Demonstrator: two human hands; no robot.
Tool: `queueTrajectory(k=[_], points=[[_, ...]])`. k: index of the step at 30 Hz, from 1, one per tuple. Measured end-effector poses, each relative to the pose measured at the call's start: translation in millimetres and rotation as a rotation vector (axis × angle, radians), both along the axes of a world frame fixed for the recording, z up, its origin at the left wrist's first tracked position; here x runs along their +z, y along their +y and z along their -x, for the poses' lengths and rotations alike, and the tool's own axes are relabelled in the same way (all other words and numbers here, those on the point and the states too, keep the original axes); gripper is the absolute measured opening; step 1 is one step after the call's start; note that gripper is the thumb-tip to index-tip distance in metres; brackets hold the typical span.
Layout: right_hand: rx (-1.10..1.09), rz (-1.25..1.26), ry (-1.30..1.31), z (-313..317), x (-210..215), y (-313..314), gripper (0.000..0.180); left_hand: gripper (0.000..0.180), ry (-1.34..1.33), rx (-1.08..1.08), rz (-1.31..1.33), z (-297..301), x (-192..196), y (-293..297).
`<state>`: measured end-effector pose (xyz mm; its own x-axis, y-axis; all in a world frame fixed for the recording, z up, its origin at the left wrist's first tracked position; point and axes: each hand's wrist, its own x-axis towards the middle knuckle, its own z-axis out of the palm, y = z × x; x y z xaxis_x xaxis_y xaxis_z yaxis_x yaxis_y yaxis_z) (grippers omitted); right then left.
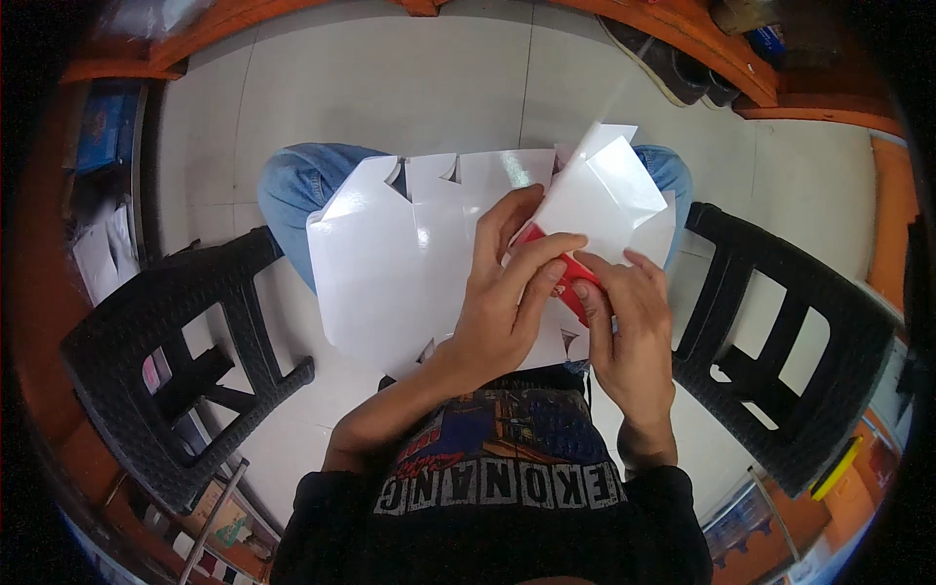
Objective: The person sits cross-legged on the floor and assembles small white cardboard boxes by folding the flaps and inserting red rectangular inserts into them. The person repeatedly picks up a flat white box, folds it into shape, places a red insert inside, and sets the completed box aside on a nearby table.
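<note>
A glossy white cardboard sheet (366, 263) with cut slots and angled corners lies flat across my lap. Above its right part is a partly folded white carton piece (600, 185), raised flaps at its far end. Its near edge shows a folded red strip (568, 283). My left hand (502, 292) is closed on the left part of this red edge, with index finger and thumb pressed against it. My right hand (629, 317) pinches the same red edge from the right, its thumb on the strip. Some fingertips are hidden behind the carton.
Black plastic stools stand on both sides, one left (175, 361) and one right (790, 341). Dark shoes (673, 68) rest on the tiled floor (380, 88) under an orange wooden shelf (702, 34) at the far right. A yellow round object (837, 470) lies beyond the right stool.
</note>
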<state>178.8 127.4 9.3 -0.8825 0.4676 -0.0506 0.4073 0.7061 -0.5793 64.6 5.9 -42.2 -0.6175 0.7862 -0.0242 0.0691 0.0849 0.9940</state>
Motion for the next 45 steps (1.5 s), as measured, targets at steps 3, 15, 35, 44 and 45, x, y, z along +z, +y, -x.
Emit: queueTrajectory(k=[3,15,35,44,45], points=[[-0.102,0.098,-0.022,-3.6,5.0,0.6,0.022,0.042,0.166,-0.042,-0.126,2.3,-8.0,1.1],[-0.545,1.410,0.728,15.4,43.6,-16.6,0.074,0.131,0.170,-0.092,-0.048,-20.0,-71.2,2.2],[0.206,0.211,0.029,25.7,-63.5,27.0,0.021,0.083,-0.424,0.120,0.028,50.6,-17.0,-42.0],[0.144,0.616,-0.022,50.6,-38.0,39.8,0.023,0.047,0.808,-0.337,0.086,91.1,9.8,-30.8],[0.134,0.589,-0.049,50.5,-35.3,39.6,0.023,0.042,0.861,-0.326,0.055,98.2,6.5,-26.2]])
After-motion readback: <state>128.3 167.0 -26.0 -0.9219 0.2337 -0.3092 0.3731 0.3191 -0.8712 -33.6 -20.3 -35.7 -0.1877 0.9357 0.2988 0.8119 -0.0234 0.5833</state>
